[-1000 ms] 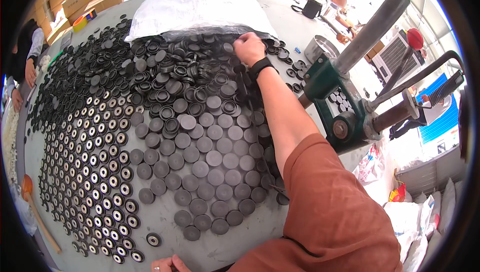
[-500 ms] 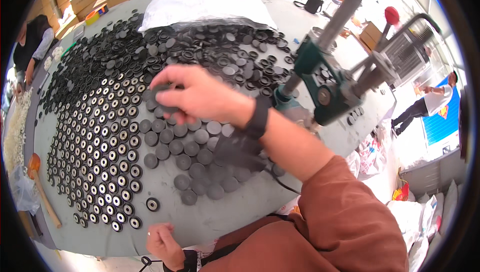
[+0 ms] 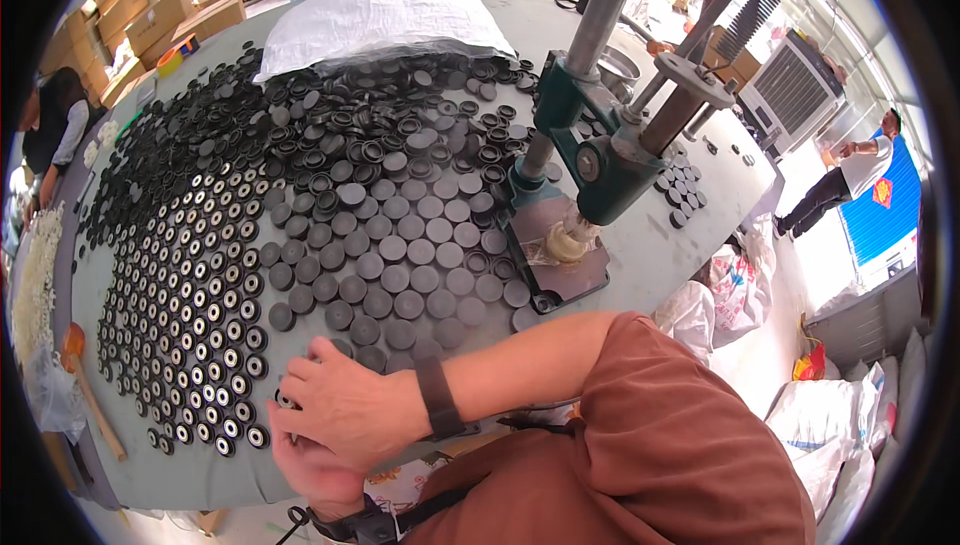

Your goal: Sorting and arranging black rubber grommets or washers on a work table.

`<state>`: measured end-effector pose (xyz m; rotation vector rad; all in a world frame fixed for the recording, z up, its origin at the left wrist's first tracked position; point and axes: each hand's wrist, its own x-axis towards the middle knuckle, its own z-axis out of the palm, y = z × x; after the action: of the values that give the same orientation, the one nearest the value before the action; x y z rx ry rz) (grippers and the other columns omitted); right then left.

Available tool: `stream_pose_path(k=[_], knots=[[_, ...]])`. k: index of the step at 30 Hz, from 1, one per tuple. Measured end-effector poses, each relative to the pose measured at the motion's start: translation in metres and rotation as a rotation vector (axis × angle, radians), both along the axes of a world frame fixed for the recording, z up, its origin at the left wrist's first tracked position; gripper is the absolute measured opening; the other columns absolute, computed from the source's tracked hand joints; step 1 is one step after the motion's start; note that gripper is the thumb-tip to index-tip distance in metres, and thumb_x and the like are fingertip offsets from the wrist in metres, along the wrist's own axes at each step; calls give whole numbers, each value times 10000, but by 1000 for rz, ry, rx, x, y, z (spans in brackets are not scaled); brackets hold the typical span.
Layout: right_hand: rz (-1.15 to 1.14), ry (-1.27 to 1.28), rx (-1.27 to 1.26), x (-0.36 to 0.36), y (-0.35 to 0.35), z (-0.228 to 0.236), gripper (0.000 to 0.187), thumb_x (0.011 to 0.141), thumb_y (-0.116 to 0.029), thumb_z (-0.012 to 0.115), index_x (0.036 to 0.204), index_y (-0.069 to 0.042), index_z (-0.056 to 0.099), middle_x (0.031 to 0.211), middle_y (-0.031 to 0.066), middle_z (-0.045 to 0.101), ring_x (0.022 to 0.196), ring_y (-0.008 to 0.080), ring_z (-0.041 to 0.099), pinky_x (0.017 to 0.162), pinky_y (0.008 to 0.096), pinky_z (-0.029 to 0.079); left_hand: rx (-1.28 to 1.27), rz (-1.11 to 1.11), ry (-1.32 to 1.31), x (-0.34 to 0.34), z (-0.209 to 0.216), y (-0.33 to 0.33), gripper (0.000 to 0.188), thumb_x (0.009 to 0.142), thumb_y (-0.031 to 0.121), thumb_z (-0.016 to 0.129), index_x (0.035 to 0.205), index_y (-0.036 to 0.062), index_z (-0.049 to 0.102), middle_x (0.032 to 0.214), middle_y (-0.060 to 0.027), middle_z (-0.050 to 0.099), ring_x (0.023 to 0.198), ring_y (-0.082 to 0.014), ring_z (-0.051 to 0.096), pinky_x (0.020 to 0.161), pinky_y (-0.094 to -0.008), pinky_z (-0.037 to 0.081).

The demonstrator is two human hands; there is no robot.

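My right hand point(image 3: 350, 407) is at the table's near edge, its fingers curled over a round black piece with a metal centre point(image 3: 285, 401), which shows only in part. Just below and touching it is my left hand point(image 3: 318, 475); most of its fingers are hidden behind the right hand. Left of my hands stand many rows of black round pieces with shiny metal bearing-like centres point(image 3: 200, 320). Plain dark grey round caps point(image 3: 408, 277) lie in rows beyond my right hand, flat faces up.
A green hand press point(image 3: 600, 170) with a pale round fixture point(image 3: 570, 242) stands to the right. A white sack point(image 3: 390, 20) lies behind a heap of loose black caps point(image 3: 310, 125). An orange-headed mallet point(image 3: 95, 395) lies at left. Two other people are farther off.
My right hand has come back from the grey caps toward me and met my left hand. The view has shifted, and the press fixture and more grey caps now show.
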<state>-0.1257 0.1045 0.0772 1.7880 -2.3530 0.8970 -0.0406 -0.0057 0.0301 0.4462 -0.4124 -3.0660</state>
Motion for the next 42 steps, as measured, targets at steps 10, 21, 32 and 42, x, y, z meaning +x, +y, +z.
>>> stream_pose_path(k=[10, 21, 32, 42], knots=[[-1307, 58, 220, -322, 92, -21, 229, 755, -171, 570, 921, -32, 646, 948, 158, 632, 893, 270, 624, 731, 389, 515, 219, -175, -271, -9, 11, -10, 323, 904, 458, 398, 905, 192, 582, 832, 19, 562, 812, -176, 530, 603, -367, 461], [-1392, 92, 307, -340, 110, -32, 173, 745, -70, 558, 876, -40, 667, 971, 174, 634, 933, 309, 613, 764, 383, 511, -5, -134, -411, 25, 4, -32, 332, 909, 459, 391, 856, 177, 559, 774, -13, 520, 653, -163, 468, 428, -290, 370], [-321, -906, -58, -71, -6, 2, 158, 772, -85, 655, 851, 42, 604, 679, 44, 614, 606, 77, 579, 531, 201, 466, -1023, 310, -397, 58, -2, -17, 249, 906, 241, 492, 843, 8, 550, 634, -58, 546, 518, -124, 524, 417, -245, 396], [-56, -129, -137, -9, -45, -53, 150, 722, -21, 579, 869, -7, 605, 817, 121, 598, 754, 293, 590, 646, 364, 484, -1043, 390, -320, 61, -10, -19, 253, 892, 225, 518, 830, -16, 563, 615, -63, 565, 485, -111, 526, 408, -216, 388]])
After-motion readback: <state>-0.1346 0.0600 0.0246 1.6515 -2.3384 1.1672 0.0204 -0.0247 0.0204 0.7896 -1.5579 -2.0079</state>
